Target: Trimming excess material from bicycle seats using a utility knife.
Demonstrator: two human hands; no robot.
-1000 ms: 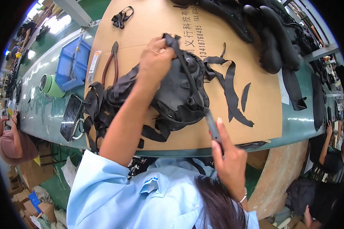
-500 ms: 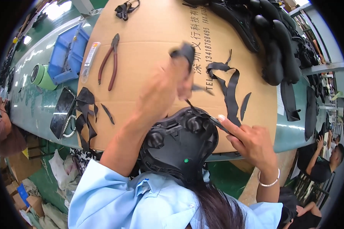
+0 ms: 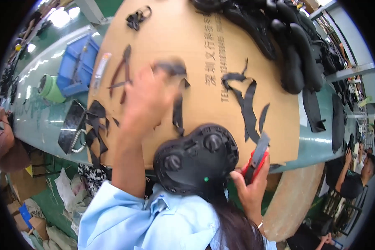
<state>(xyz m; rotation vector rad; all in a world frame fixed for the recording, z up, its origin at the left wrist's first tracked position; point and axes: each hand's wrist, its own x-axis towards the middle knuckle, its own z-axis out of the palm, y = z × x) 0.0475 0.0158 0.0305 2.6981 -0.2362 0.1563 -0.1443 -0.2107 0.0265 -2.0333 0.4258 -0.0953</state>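
Note:
A black bike saddle (image 3: pixel 189 164) is in front of my body, underside up, its wide end away from me; two round knobs stick up from it. My right hand (image 3: pixel 253 189) is closed around a red-handled utility knife (image 3: pixel 257 160) just right of the saddle, blade pointing up and away. Beyond the saddle, my left hand (image 3: pixel 148 98), smeared by motion, is closed on a black strip of material (image 3: pixel 171 67). Another black length (image 3: pixel 178 114) hangs or lies beside that hand, reaching toward the saddle's far edge; whether it joins the held strip I cannot tell.
Cardboard (image 3: pixel 200 104) covers the green table. To the left lie red-handled cutting pliers (image 3: pixel 124 68), a blue bin (image 3: pixel 77 66), a green roll (image 3: pixel 50 88) and a black pouch (image 3: pixel 73 121). Black offcuts (image 3: pixel 248 108) lie to the right. Black saddles (image 3: pixel 291 58) are piled far right. Other people sit at both sides.
My left hand has swung left with the black strip, away from the saddle. My right hand has dropped back nearer to me and turned the knife upward, off the saddle's edge.

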